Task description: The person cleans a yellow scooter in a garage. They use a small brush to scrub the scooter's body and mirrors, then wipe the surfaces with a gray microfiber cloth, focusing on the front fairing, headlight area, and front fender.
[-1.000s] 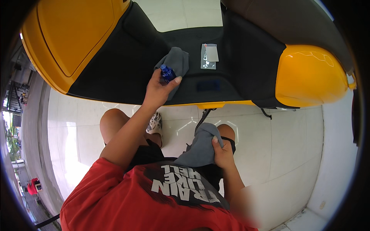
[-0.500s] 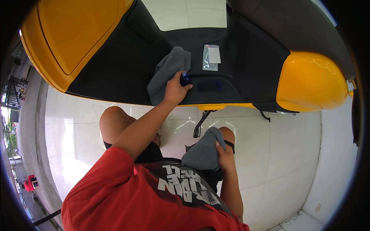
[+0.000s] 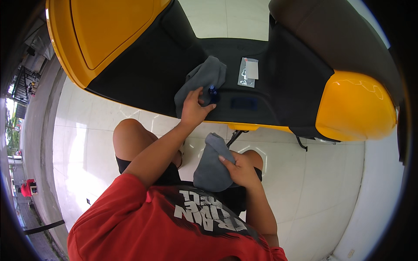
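A small dark blue bottle (image 3: 213,95) stands on the black footboard (image 3: 261,93) of a yellow scooter. Just beside it, my left hand (image 3: 196,108) is open, thumb and fingers spread apart, seemingly off the bottle. A crumpled grey cloth (image 3: 204,73) lies behind and left of that hand, draped over the footboard. Closer to my body, my right hand (image 3: 241,167) grips a second, folded grey cloth (image 3: 212,167) above my lap, thumb on top. The fingers under this cloth are hidden.
A clear sachet with a white card (image 3: 249,72) lies on the footboard beyond the bottle. The scooter's yellow front panel (image 3: 115,30) rises at left, its brown seat (image 3: 331,35) at right. Below the scooter, a black stand (image 3: 235,138) reaches toward the pale tiled floor (image 3: 300,187).
My left hand has let go of the blue bottle and drawn slightly back. My right hand has lifted its cloth leftward and toward the scooter. The whole view has shifted slightly.
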Demonstrator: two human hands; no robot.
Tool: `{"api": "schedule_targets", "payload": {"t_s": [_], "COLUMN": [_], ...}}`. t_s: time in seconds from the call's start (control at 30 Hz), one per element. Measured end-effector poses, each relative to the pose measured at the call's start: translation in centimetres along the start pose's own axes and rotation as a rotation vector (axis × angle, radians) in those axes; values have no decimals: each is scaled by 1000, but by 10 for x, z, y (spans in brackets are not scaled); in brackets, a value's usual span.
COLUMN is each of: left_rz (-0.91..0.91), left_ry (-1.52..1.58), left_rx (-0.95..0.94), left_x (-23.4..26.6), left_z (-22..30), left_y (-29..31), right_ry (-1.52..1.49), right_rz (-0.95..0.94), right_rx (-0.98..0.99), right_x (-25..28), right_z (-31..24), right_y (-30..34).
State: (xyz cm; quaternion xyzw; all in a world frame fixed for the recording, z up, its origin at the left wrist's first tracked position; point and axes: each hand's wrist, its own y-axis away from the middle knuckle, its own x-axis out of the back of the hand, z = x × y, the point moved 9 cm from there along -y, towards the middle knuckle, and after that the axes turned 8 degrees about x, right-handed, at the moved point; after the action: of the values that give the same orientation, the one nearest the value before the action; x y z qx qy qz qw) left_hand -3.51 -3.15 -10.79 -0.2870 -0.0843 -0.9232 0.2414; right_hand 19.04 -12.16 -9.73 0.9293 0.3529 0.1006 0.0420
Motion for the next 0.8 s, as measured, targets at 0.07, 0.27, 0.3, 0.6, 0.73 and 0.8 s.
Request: {"api": "schedule_targets", "payload": {"t_s": [0.07,0.27,0.3,0.6,0.73,0.8], "left_rz": [12,42,46,-615,-418,-337], "left_ry": [10,-83,-83,1279,617,571], "left_rx": [8,-2,-2,637,537,519], "left_x": [-6,-7,1,110,176,198], "left_z": [2,3,2,-2,-10,-13], "left_y": [-7,-6,0,156,179,178], "right_ry": [87,-51,-124,-227,229,241], "right_rz": [-46,-95,-102,-378,-438,-421], "right_rx": [-27,-205,-214,323,597,635], "right_x": [-10,-39,-43,-67,-111,-121], "right_z": [10,60,59,-99,-138,-136], "right_y": [-6,7,8,-85,-115,-111]}}
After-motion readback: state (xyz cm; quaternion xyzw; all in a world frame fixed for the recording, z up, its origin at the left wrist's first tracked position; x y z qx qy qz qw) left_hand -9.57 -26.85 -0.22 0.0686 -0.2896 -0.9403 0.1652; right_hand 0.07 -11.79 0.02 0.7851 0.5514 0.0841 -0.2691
